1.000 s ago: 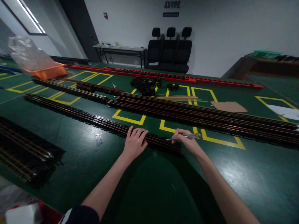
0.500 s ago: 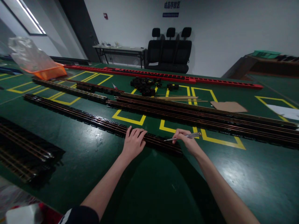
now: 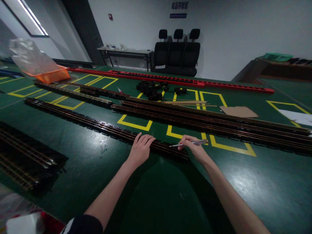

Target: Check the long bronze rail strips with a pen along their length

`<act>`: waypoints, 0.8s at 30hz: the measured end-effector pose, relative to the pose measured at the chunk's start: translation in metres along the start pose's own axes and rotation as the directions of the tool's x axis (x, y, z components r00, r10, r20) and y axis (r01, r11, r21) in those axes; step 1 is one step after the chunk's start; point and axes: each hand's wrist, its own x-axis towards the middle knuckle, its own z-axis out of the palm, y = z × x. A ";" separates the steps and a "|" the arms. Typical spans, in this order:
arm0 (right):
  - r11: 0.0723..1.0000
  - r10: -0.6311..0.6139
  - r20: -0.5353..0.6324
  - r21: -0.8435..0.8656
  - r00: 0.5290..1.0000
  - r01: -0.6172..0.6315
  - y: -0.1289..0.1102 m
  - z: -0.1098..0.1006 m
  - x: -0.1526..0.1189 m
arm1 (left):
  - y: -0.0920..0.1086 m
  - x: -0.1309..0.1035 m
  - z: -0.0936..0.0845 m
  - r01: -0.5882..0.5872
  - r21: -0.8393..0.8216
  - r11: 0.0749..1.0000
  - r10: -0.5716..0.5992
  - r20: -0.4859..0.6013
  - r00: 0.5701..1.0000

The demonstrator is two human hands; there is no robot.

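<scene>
A long strip of black track [image 3: 107,127] with copper-coloured rails lies slantwise across the green table. My left hand [image 3: 141,148] rests over it, fingers stretched out and a little apart. Near the strip's right end, my right hand [image 3: 191,145] is closed around a slim screwdriver [image 3: 201,142] with a see-through handle. Its thin metal shaft points left, and the tip is at the rails or just above them; contact is too small to make out. Behind, more long track strips [image 3: 207,120] lie side by side.
Stacked track pieces [image 3: 21,152] lie at the left. Further back are black parts [image 3: 151,89], thin wooden sticks [image 3: 185,102], a cardboard piece [image 3: 239,111], a long red rail [image 3: 156,76] and an orange basket [image 3: 52,75] with a plastic bag. Yellow tape marks the green table [image 3: 156,201].
My right hand and the screwdriver have shifted slightly left along the track. My left hand has moved very slightly, its fingers still over the strip.
</scene>
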 end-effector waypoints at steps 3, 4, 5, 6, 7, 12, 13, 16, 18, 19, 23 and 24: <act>1.000 0.001 0.006 -0.002 1.000 -0.001 0.002 -0.002 0.000 | -0.002 0.000 -0.001 0.001 -0.032 0.999 0.000 0.018 1.000; 1.000 0.002 0.011 -0.006 1.000 -0.002 0.002 -0.002 0.000 | -0.002 0.000 -0.001 0.002 -0.041 0.999 -0.001 0.025 1.000; 1.000 0.003 0.014 -0.009 1.000 -0.003 0.002 -0.002 0.000 | -0.003 0.000 -0.002 0.001 -0.049 0.999 0.001 0.032 0.999; 1.000 0.005 0.015 -0.013 1.000 -0.005 0.002 -0.002 0.000 | -0.003 0.000 -0.003 -0.001 -0.056 0.998 0.003 0.039 0.999; 1.000 0.006 0.015 -0.016 1.000 -0.006 0.002 -0.002 0.000 | -0.003 0.000 -0.004 -0.002 -0.061 0.998 0.005 0.045 0.999; 1.000 0.007 0.010 -0.022 1.000 -0.007 0.000 -0.001 0.000 | 0.000 0.000 -0.007 0.003 -0.066 0.998 0.000 0.053 0.999; 1.000 0.006 0.010 -0.019 1.000 -0.006 0.000 -0.001 0.000 | 0.000 0.000 -0.007 0.005 -0.062 0.998 -0.002 0.052 0.999; 1.000 0.002 0.009 -0.008 1.000 -0.001 0.002 -0.001 -0.001 | 0.001 0.001 -0.005 0.011 -0.042 0.999 -0.010 0.044 0.999; 1.000 -0.002 0.007 0.001 1.000 0.002 0.004 -0.001 -0.001 | 0.001 0.001 -0.004 0.006 -0.026 1.000 -0.005 0.032 0.999; 1.000 -0.003 0.006 0.005 1.000 0.003 0.004 0.000 -0.001 | 0.001 0.001 -0.004 0.002 -0.020 1.000 -0.001 0.026 1.000; 1.000 0.007 -0.003 0.018 1.000 -0.007 0.005 0.001 -0.001 | 0.000 0.000 -0.002 -0.014 -0.006 1.000 0.014 0.006 1.000; 1.000 0.012 -0.007 0.017 1.000 -0.012 0.005 0.002 -0.001 | 0.000 0.000 -0.001 -0.015 -0.004 1.000 0.015 0.001 1.000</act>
